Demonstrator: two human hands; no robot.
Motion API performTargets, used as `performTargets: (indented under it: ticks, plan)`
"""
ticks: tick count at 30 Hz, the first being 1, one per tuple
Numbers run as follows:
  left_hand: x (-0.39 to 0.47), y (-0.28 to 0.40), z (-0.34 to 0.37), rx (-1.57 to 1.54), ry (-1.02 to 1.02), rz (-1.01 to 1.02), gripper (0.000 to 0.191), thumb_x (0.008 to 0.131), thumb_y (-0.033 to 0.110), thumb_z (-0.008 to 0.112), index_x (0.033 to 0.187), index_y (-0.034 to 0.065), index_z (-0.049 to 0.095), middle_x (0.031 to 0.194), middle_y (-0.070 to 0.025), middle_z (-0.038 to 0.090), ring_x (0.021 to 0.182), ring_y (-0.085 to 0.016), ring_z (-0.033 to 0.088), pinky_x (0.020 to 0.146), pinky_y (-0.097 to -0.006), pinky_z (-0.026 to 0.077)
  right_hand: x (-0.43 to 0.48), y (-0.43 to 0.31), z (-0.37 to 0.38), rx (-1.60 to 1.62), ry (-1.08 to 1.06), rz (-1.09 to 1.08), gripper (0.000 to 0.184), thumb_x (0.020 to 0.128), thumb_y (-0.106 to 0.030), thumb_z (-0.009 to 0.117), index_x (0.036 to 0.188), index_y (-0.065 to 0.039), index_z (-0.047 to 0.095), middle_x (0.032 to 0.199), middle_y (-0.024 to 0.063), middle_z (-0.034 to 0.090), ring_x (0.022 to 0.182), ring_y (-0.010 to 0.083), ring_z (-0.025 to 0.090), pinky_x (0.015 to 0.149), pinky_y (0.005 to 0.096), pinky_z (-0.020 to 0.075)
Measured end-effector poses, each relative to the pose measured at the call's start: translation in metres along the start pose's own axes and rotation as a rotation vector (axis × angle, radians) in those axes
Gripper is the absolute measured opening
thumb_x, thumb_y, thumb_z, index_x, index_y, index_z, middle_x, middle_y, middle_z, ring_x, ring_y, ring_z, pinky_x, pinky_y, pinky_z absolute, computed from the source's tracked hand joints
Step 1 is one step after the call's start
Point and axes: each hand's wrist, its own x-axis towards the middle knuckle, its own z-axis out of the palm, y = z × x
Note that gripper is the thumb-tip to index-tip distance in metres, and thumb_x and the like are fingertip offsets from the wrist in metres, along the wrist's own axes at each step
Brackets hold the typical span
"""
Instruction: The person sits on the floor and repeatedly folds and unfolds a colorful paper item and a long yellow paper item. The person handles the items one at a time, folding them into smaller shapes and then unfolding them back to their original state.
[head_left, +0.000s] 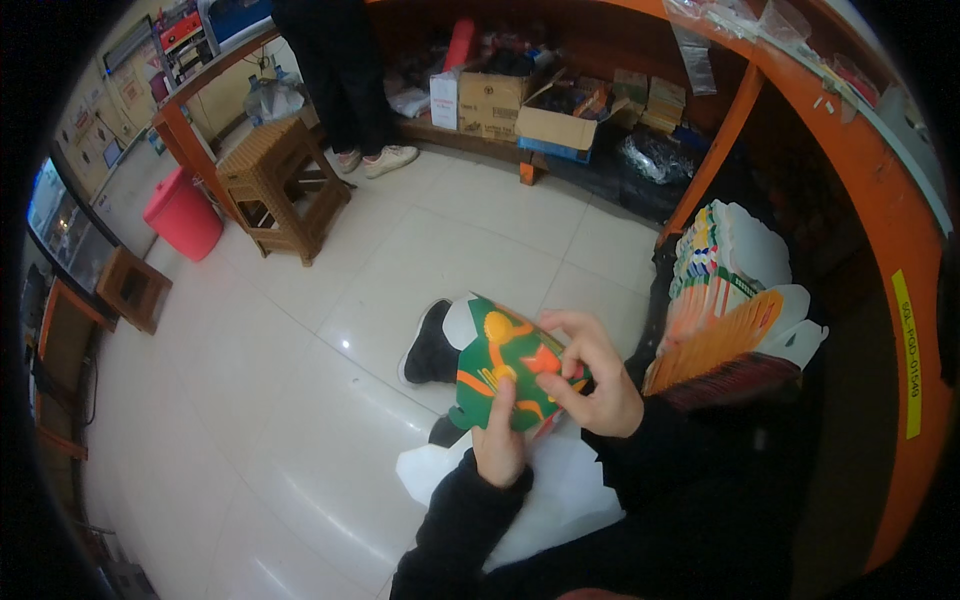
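A green printed paperboard carton (480, 358) with orange and yellow pictures is held above my lap, its white flap sticking out at the far left. My left hand (504, 442) grips its near side, thumb lying over the print and the other fingers hidden beneath. At the carton's right edge my right hand (600, 379) pinches it between the thumb and curled fingers. Below my hands, white paperboard (559, 495) lies across my lap. A thick row of flat printed cartons (720, 300) stands on edge to my right, in white, green, orange and dark red.
Orange wooden shelving (716, 146) rises ahead and right, with an open cardboard box (559, 124) and a closed one (491, 105) on its low shelf. A person (341, 75) stands near a brown woven-look plastic stool (281, 184). A pink bin (184, 214) and a smaller stool (133, 289) are at left.
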Motion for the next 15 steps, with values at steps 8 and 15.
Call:
performTargets:
  ticks: [8, 15]
  plan:
    - [-0.002, 0.005, 0.003, 0.056, 0.011, 0.011, 0.038, 0.098, 0.025, 0.045, 0.126, 0.0013, 0.041, 0.119, -0.0099, 0.053, 0.105, -0.018, 0.055, 0.090, -0.0317, 0.045, -0.014, 0.007, 0.011, 0.055, 0.060, 0.008, 0.026, 0.076, 0.004, 0.065, 0.073, -0.004, 0.040, 0.117, 0.0213, 0.048, 0.116, 0.0342, 0.052, 0.095, 0.0389, 0.0419]
    - [-0.007, 0.001, 0.003, 0.100, -0.009, 0.011, 0.038, 0.098, 0.025, 0.043, 0.128, 0.0009, 0.040, 0.119, -0.0107, 0.053, 0.106, -0.018, 0.054, 0.091, -0.0321, 0.045, -0.017, 0.019, 0.007, 0.230, 0.077, -0.074, 0.028, 0.074, 0.005, 0.067, 0.073, -0.003, 0.040, 0.117, 0.0213, 0.046, 0.120, 0.0339, 0.050, 0.097, 0.0382, 0.0421]
